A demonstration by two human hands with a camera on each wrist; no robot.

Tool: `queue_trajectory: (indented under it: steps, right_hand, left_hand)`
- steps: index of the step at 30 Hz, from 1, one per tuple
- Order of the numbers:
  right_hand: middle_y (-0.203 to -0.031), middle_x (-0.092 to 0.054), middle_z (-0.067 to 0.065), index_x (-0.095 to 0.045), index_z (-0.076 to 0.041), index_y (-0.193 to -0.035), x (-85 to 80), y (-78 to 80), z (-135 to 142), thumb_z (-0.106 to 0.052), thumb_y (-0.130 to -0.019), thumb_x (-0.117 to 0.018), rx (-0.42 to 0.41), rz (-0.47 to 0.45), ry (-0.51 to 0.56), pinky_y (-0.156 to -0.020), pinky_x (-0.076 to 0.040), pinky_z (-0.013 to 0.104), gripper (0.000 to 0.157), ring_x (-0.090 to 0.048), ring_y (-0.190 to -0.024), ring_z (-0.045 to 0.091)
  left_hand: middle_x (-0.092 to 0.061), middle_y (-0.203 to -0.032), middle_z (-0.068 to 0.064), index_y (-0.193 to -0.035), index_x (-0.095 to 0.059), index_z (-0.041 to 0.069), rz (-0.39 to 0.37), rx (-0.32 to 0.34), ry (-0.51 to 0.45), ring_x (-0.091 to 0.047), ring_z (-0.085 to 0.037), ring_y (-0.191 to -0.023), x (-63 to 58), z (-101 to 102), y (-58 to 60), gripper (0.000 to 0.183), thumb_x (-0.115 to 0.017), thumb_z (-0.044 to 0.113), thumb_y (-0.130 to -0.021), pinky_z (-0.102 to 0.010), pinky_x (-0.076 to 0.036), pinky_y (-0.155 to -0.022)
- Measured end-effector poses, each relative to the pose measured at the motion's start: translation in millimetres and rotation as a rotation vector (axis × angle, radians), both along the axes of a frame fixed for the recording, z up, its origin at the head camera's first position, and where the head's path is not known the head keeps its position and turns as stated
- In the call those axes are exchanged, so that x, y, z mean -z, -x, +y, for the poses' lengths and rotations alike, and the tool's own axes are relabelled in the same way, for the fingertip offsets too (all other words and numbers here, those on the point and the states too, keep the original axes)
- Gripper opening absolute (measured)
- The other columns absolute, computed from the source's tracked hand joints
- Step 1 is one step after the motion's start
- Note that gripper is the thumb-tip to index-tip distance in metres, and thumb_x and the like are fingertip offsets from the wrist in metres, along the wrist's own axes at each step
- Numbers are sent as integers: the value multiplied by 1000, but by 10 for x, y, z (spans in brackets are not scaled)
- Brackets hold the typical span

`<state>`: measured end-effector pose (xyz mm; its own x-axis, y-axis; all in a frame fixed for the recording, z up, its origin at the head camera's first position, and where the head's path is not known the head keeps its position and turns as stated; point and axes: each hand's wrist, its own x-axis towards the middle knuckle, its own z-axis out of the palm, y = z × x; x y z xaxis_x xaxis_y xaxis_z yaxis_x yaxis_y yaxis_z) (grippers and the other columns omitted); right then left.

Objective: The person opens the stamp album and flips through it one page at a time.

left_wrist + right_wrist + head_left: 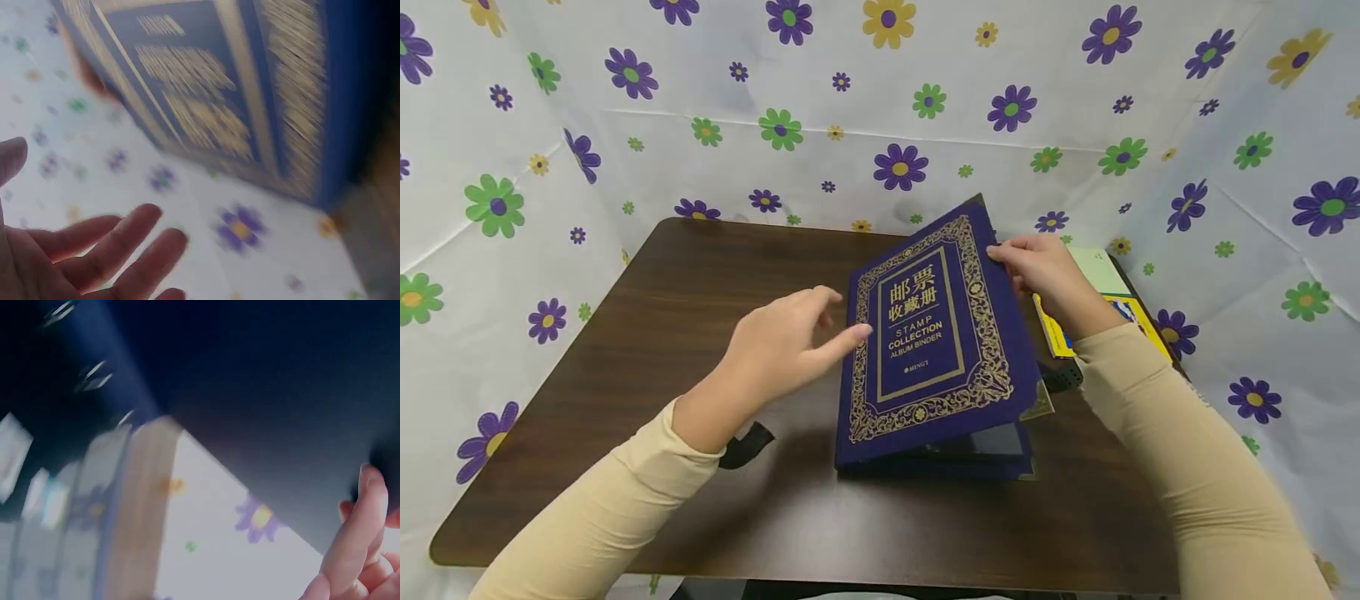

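A dark blue stamp album binder [925,333] with gold lettering and an ornate gold border lies on the table, its front cover tilted up. My right hand [1037,267] pinches the cover's right edge near the upper corner. In the right wrist view the fingers [369,506] press the dark inside of the cover, and metal rings and clear pocket pages [87,494] show in the binder. My left hand [782,342] hovers beside the spine side, fingers spread and holding nothing; in the left wrist view its fingertips [150,215] are apart from the blurred cover [206,94].
Behind the right forearm lie a yellow and blue booklet [1056,329] and a pale green one [1090,267]. Dark wrist straps show at both wrists, such as the left strap [747,446]. A brown wooden table [662,333] stands against flower-patterned cloth [715,175].
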<state>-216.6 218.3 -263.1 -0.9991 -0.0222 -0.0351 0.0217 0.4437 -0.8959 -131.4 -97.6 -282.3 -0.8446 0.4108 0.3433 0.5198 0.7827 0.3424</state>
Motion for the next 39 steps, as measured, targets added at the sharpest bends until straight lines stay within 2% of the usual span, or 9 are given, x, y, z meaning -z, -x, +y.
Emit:
queue_trajectory:
  steps: [7,11,14,16,20,23,29,34,39]
  right_hand:
    - [-51,-47,1,-60,-2,-72,-219,15,-633,-25,-91,-62,-66,156,170,-43,-32,25,30,-37,-42,12]
    - [-64,-58,7,-61,3,-93,-128,-30,-708,-29,-97,-52,-224,233,228,-56,-48,29,34,-53,-53,20]
    - [-90,-66,14,-56,1,-113,89,-42,-584,-32,-100,-44,-318,233,143,-76,-52,38,38,-65,-77,29]
    - [-106,-63,15,-51,-2,-123,303,-34,-445,-34,-99,-45,-356,205,-25,-84,-48,41,40,-63,-93,31]
    - [-132,-49,16,-41,-5,-136,834,3,-106,-38,-91,-60,-424,121,-466,-96,-39,48,59,-48,-120,32]
    - [-145,-33,23,-30,1,-143,1189,-14,116,-44,-82,-70,-506,20,-643,-101,-29,55,86,-33,-131,39]
    - [-150,-19,26,-26,7,-144,1534,-85,314,-51,-71,-77,-527,-32,-703,-105,-20,55,106,-21,-135,44]
    - [-149,-20,26,-28,7,-143,1565,-70,402,-48,-69,-79,-486,-23,-669,-105,-18,56,106,-20,-135,44]
    - [-149,-23,25,-30,5,-143,1580,-42,490,-51,-67,-79,-465,-19,-722,-103,-19,59,106,-22,-134,43]
  left_hand:
    - [-41,-58,13,-145,-36,16,207,333,-74,-34,-2,-45,-178,464,-214,75,-38,66,-89,-21,-26,-36]
    - [-41,-62,9,-141,-44,20,321,366,-61,-34,-5,-50,-196,447,-250,73,-27,69,-89,-22,-26,-38]
    - [-44,-68,6,-137,-49,20,357,321,-67,-37,-8,-54,-217,318,-267,75,-30,72,-87,-23,-27,-38]
    - [-46,-71,4,-135,-51,19,375,282,-73,-40,-10,-58,-236,207,-289,75,-32,73,-86,-25,-29,-39]
    - [-55,-77,3,-129,-54,13,395,206,-115,-48,-12,-65,-280,-73,-367,64,-49,60,-86,-27,-34,-41]
    - [-54,-76,4,-128,-54,9,381,140,-124,-47,-11,-65,-284,-335,-453,56,-59,37,-79,-26,-33,-42]
    - [-40,-70,4,-134,-48,6,281,-31,-106,-31,-7,-56,-165,-860,-593,65,-60,12,-71,-23,-25,-42]
    - [-61,-107,-24,-139,-41,4,80,-143,-133,-33,-3,-45,36,-1291,-610,67,-65,5,-76,-22,-29,-42]
    - [-51,-116,-37,-141,-29,-8,-188,-264,-30,-59,-36,-73,418,-1670,-554,75,-68,21,-84,-50,-47,-65]
